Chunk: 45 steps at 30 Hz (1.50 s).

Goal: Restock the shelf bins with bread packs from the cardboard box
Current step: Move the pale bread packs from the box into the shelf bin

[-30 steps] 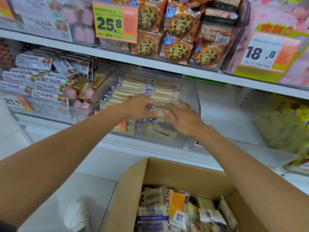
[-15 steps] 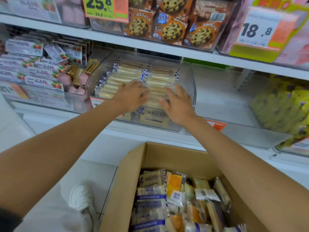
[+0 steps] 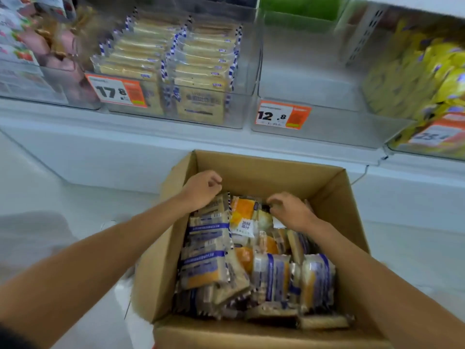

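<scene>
An open cardboard box (image 3: 264, 167) stands on the floor below the shelf, filled with bread packs: blue-striped ones (image 3: 208, 248) at the left and an orange pack (image 3: 242, 215) near the middle. My left hand (image 3: 201, 190) hovers over the box's far left corner with its fingers loosely curled, and I see nothing in it. My right hand (image 3: 289, 210) reaches into the far middle, fingertips hooked down onto the packs beside the orange one; whether it grips one is hidden. On the shelf, a clear bin (image 3: 241, 107) holds two rows of blue-striped bread packs (image 3: 201, 59).
To the right of the filled bin a clear bin (image 3: 314, 84) with a 12.8 price tag (image 3: 281, 114) holds nothing. Further right is a bin of yellow packs (image 3: 427, 84). Pink snack packs (image 3: 37, 46) fill the left bin. White floor surrounds the box.
Both hands have left the bread packs in the shelf bin and dropped down into the cardboard box. The view has tilted down toward the box.
</scene>
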Motion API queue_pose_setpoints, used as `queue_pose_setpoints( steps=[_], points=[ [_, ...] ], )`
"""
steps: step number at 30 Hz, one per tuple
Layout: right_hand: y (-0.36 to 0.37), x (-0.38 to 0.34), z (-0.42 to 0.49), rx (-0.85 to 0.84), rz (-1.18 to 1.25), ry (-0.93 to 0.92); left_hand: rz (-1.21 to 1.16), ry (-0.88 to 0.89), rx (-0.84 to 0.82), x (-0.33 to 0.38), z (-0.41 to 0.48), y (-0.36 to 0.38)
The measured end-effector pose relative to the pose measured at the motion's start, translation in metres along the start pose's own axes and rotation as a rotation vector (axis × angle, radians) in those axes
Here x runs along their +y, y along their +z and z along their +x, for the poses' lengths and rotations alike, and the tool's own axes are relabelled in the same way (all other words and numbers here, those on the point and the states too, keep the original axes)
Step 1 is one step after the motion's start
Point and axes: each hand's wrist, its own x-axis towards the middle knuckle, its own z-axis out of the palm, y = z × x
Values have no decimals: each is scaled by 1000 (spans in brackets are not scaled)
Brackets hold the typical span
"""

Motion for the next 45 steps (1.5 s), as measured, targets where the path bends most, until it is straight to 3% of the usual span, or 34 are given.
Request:
queue_pose_setpoints(
  steps=[4,8,12,16,18,21,24,26,30,35,41,43,45],
  points=[
    [15,67,-2,-28,71,167,15,-91,-154,-26,12,42],
    [13,113,20,67,132,304,-83,-135,-117,-33,22,70],
    [42,132,48,-69,176,472,-158,-214,-134,-37,26,81],
    [60,126,52,80,138,570,-149,-198,-175,-41,25,77],
    [47,116,48,180,202,538,-171,-191,-167,-39,26,71],
    [9,86,35,262,488,402,-260,-205,-141,-25,29,63],
    [-24,55,21,97,833,239,-379,-190,-223,3,30,58],
    [-35,43,18,-39,911,146,-452,-197,-318,22,29,57],
    [-41,28,17,-72,861,75,-568,-234,-285,39,21,57],
    [-40,40,5,3,417,92,-733,-336,-259,29,14,49],
    [-9,84,-44,-515,97,217,-769,-428,-289,13,1,62],
    [16,94,-51,-545,-29,199,-773,-455,-295,8,-3,72],
    [26,103,-49,-436,-74,161,-765,-481,-295,2,-4,78]
  ],
)
